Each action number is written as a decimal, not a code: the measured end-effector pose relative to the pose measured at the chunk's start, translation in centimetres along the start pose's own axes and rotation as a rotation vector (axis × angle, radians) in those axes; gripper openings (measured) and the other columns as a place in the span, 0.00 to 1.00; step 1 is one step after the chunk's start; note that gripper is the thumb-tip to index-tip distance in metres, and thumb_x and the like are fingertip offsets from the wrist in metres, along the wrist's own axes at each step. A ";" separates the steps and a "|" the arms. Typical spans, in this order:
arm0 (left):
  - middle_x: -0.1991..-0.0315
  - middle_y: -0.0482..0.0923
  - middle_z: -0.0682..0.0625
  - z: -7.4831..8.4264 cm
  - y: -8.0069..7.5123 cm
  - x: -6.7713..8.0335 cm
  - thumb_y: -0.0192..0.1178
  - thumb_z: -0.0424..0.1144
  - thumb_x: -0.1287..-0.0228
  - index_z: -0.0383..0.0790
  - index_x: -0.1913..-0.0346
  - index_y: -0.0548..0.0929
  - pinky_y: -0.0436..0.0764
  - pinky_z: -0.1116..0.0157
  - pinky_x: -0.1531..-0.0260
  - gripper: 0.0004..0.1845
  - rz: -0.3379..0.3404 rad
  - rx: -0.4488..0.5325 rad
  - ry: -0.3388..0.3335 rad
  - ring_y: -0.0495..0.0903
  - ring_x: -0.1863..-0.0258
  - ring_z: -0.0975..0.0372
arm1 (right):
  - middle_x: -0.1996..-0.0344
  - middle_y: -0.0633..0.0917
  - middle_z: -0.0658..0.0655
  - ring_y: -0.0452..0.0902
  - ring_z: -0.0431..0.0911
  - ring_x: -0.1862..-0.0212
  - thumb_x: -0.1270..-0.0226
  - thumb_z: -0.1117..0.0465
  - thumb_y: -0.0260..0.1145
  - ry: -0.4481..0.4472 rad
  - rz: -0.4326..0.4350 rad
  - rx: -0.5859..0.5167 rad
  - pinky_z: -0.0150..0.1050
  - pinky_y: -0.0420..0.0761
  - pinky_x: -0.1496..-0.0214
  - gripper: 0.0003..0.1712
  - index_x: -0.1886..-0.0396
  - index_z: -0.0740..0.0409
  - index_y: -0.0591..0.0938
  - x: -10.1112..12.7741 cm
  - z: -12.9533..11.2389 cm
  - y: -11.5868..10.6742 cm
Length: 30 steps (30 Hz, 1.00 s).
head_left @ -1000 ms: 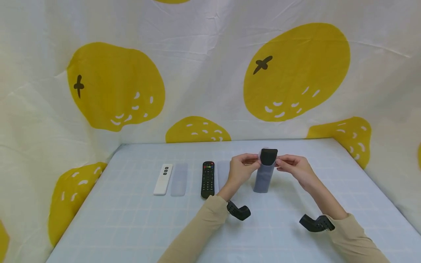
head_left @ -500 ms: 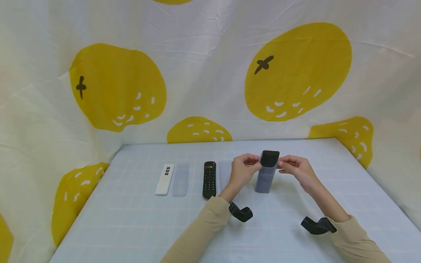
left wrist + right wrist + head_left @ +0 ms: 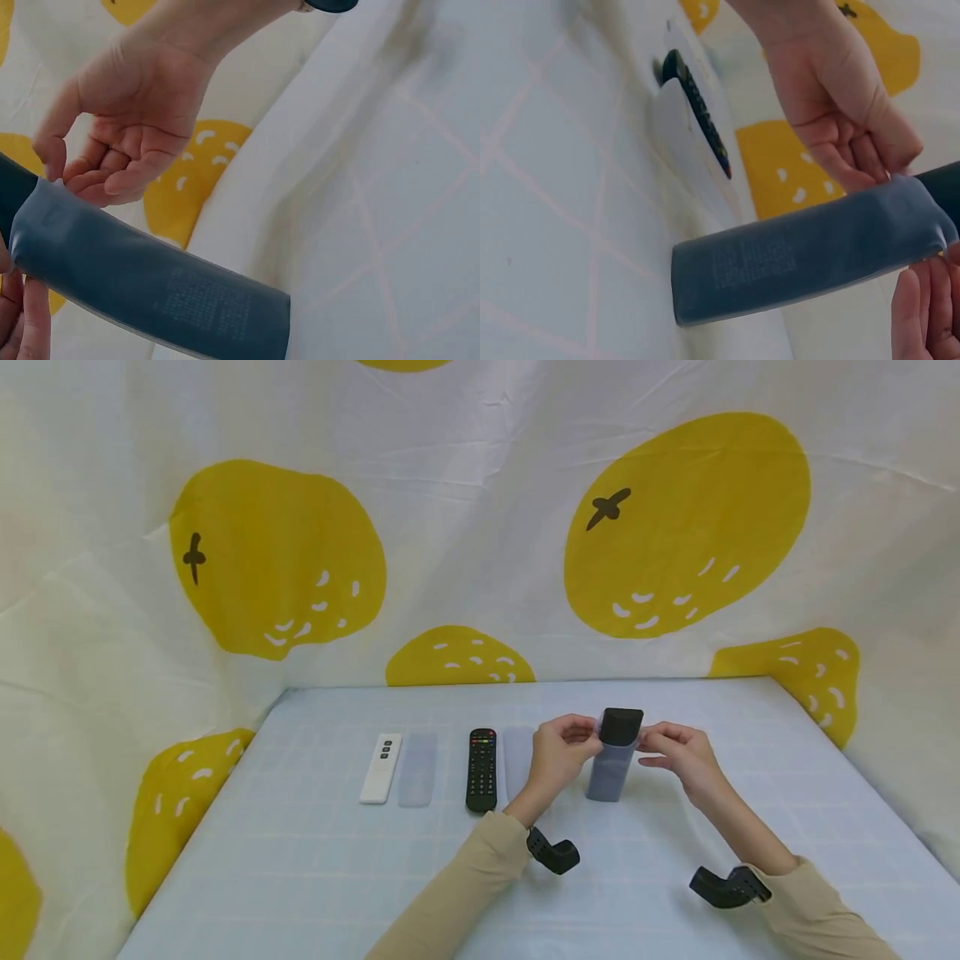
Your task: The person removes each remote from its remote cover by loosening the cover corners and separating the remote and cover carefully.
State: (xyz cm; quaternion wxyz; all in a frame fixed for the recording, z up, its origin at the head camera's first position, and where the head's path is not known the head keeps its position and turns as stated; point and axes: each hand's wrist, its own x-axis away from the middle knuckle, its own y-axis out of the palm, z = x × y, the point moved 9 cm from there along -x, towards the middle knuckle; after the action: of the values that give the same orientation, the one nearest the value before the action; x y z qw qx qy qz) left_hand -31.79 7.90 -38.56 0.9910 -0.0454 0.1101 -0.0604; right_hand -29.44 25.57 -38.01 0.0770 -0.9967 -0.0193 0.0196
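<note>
Remote (image 3: 622, 724) stands up on the table (image 3: 315, 877), most of it inside a soft cover (image 3: 610, 774). We see our left hand (image 3: 558, 755) and right hand (image 3: 678, 753) pinching the cover's top edge, one on each side. We think the cover is stretchy and grippy, and the remote hard and light

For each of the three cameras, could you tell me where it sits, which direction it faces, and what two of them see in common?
Head: above, facing forward and down at the pale blue checked table; both beige sleeves show, left hand and right hand holding a black remote in a translucent grey silicone sleeve.
Left wrist: beside the sleeve, facing the right hand.
Right wrist: facing the left hand.
Both wrist views share the sleeve.
</note>
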 end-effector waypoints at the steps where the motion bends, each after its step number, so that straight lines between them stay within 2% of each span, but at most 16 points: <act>1: 0.64 0.86 0.46 0.0 0.0 0.1 0.64 0.27 0.45 0.35 0.61 0.85 0.82 0.75 0.62 0.08 -0.002 -0.004 -0.001 0.81 0.68 0.71 | 0.72 0.84 0.35 0.82 0.31 0.66 0.29 0.62 0.56 0.004 0.007 0.005 0.29 0.83 0.64 0.15 0.74 0.42 0.83 0.1 0.1 0.0; 11: 0.63 0.87 0.46 -0.8 0.1 0.6 0.63 0.28 0.44 0.35 0.59 0.86 0.82 0.74 0.60 0.09 -0.025 -0.001 -0.013 0.82 0.67 0.70 | 0.74 0.83 0.35 0.83 0.32 0.67 0.31 0.62 0.56 0.064 0.049 0.013 0.30 0.84 0.64 0.15 0.77 0.44 0.82 0.6 1.2 0.0; 14: 0.62 0.87 0.45 -0.9 -0.1 0.5 0.63 0.28 0.43 0.35 0.59 0.86 0.82 0.74 0.61 0.09 -0.005 0.011 -0.004 0.83 0.66 0.69 | 0.73 0.83 0.35 0.82 0.32 0.66 0.30 0.60 0.56 0.048 0.033 0.011 0.28 0.83 0.63 0.14 0.73 0.44 0.83 0.5 1.1 0.2; 18: 0.59 0.87 0.45 -0.9 -0.3 0.2 0.63 0.31 0.40 0.35 0.55 0.86 0.82 0.73 0.60 0.10 0.016 0.033 0.007 0.84 0.63 0.66 | 0.68 0.84 0.34 0.81 0.31 0.62 0.27 0.55 0.56 0.052 -0.033 -0.033 0.27 0.82 0.59 0.11 0.67 0.39 0.84 0.3 1.3 0.6; 22: 0.56 0.86 0.47 -1.4 -0.1 0.3 0.64 0.37 0.38 0.38 0.52 0.85 0.83 0.72 0.59 0.13 -0.026 0.050 -0.030 0.85 0.60 0.64 | 0.65 0.84 0.33 0.81 0.30 0.60 0.27 0.53 0.57 0.047 -0.085 -0.047 0.28 0.82 0.57 0.10 0.65 0.34 0.83 0.4 1.5 0.6; 27: 0.57 0.86 0.49 -2.2 0.1 0.7 0.65 0.42 0.39 0.41 0.52 0.85 0.83 0.69 0.58 0.14 -0.089 0.058 -0.105 0.86 0.61 0.63 | 0.63 0.86 0.35 0.82 0.31 0.59 0.26 0.58 0.55 0.003 -0.146 -0.061 0.28 0.83 0.57 0.14 0.63 0.37 0.85 0.7 1.6 0.7; 30: 0.58 0.87 0.49 -2.5 0.0 0.8 0.65 0.42 0.40 0.41 0.53 0.86 0.83 0.69 0.58 0.14 -0.100 0.044 -0.119 0.86 0.62 0.64 | 0.64 0.86 0.35 0.83 0.31 0.59 0.26 0.56 0.55 0.008 -0.137 -0.032 0.29 0.83 0.57 0.12 0.62 0.38 0.85 0.8 2.1 0.6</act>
State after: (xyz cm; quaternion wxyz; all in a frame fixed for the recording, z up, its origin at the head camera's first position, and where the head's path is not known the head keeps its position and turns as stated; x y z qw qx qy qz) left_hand -31.57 7.55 -41.20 0.9923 -0.0325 0.0475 -0.1092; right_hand -28.74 25.35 -40.18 0.0621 -0.9942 -0.0874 0.0102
